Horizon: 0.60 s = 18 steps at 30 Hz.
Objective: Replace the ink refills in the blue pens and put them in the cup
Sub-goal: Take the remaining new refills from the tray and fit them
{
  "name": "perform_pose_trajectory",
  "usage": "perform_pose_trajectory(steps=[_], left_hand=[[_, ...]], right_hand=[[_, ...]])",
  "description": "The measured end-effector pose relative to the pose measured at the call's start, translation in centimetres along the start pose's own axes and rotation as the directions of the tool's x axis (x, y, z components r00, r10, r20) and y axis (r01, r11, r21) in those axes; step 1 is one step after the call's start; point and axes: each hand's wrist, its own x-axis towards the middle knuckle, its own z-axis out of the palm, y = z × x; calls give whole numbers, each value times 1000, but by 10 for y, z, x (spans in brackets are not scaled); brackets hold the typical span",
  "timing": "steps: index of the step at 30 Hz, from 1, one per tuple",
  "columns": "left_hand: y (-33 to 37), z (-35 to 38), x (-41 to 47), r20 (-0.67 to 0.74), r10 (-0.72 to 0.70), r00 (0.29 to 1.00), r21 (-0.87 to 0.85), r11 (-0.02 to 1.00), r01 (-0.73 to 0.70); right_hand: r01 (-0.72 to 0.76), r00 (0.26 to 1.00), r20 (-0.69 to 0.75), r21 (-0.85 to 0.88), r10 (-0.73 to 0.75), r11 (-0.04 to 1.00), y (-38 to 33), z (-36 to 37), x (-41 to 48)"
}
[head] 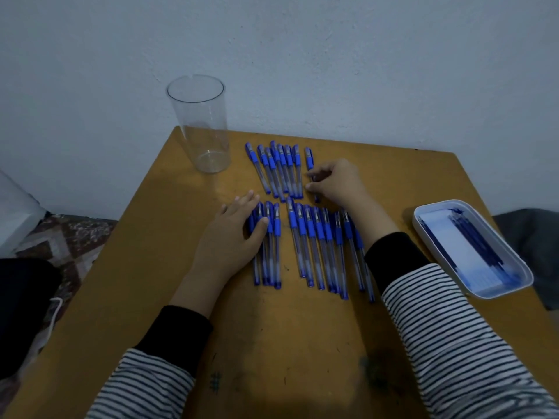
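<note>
1. Left hand (239,225) is laid flat, fingers straight, on the near-left pens (273,237), likely to stop them rolling.
2. Right hand (335,179) is curled round one pen (309,158) at the far row's right end, apparently singled out for refilling.
3. Pens are kept in rows on the table (287,343); none are seen in the cup (201,122), set upright at the far-left corner.
4. Refills (472,237) are kept in the tray (499,294) at right, beside the right arm.

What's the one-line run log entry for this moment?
left hand: flat on near-row pens | right hand: pinching lone far pen | clear cup: empty | refill tray: untouched
</note>
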Motion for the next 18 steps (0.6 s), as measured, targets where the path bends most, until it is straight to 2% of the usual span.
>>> perform_pose_trajectory(steps=[2,4,7,9,13,18], left_hand=[[0,0,0,-2,-2,1000,-8,1000,2],[0,-1,-1,2,-5,1000,-23,1000,5],[2,-2,-5,3,-21,1000,-38,999,21],[5,-3,-10,-16,-28,999,-61,998,27],[16,-3,-26,-98,11,995,-138,990,-24],[36,1,-46,-241,69,968,-218,968,-123]], right_hand=[[-42,999,15,63,41,997,2,-3,0],[-99,995,55,231,89,968,9,-7,-3],[-147,989,111,575,101,805,17,-14,-12],[-142,989,132,725,67,674,18,-21,-24],[-122,986,164,806,-21,579,14,-27,-66],[-86,985,161,774,-63,627,14,-8,-127]])
